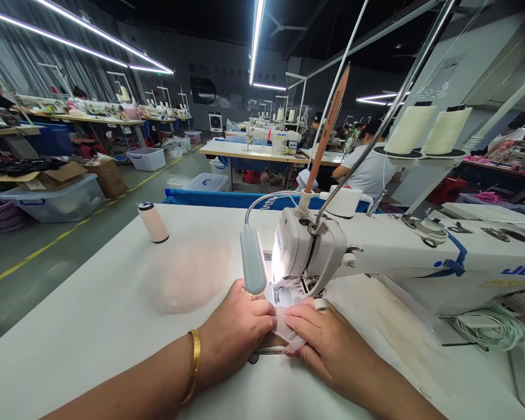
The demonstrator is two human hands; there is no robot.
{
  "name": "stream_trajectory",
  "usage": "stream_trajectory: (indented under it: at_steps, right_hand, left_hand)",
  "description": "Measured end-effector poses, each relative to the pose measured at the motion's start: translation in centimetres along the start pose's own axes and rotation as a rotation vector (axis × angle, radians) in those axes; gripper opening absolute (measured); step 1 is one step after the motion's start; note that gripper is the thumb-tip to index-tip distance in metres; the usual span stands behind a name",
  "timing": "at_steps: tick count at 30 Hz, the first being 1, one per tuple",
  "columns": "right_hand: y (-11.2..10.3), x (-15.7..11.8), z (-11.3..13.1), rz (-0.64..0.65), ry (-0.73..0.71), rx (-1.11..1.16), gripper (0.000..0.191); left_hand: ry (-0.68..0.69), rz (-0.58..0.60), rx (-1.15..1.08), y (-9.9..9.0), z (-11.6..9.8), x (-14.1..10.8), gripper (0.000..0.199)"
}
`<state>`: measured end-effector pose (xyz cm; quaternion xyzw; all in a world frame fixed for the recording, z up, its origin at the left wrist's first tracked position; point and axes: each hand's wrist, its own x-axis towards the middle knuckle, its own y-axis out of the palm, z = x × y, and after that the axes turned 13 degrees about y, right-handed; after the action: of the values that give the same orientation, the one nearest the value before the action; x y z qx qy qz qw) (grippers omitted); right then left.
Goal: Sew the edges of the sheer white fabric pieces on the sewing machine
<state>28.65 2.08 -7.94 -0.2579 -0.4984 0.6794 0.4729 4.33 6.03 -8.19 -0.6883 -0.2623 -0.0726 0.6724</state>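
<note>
Pale sheer fabric [284, 333] lies under the lit needle area of a white sewing machine [308, 245]. My left hand [240, 326], closed with its fingers curled, presses on the fabric's left side. On the other side my right hand [326, 341] pinches the fabric's edge between thumb and fingers. Both hands are just in front of the presser foot, which is partly hidden by the machine head. A small grey lamp [254, 259] on a bendable neck hangs over my left fingers.
A peach thread spool [153, 223] and a blurred sheer pinkish piece [188, 277] lie on the white table [91, 326] at left. More sheer cloth [406, 326] lies at right, near coiled pale green cord [490, 326]. Thread cones [409, 129] stand behind the machine.
</note>
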Motion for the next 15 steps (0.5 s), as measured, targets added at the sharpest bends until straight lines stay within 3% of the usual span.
stream_trajectory:
  at_steps: [15]
  right_hand:
    - [0.2, 0.7, 0.0, 0.052, 0.096, 0.001, 0.007]
  left_hand:
    - [-0.042, 0.024, 0.099, -0.2, 1.2, 0.6, 0.023]
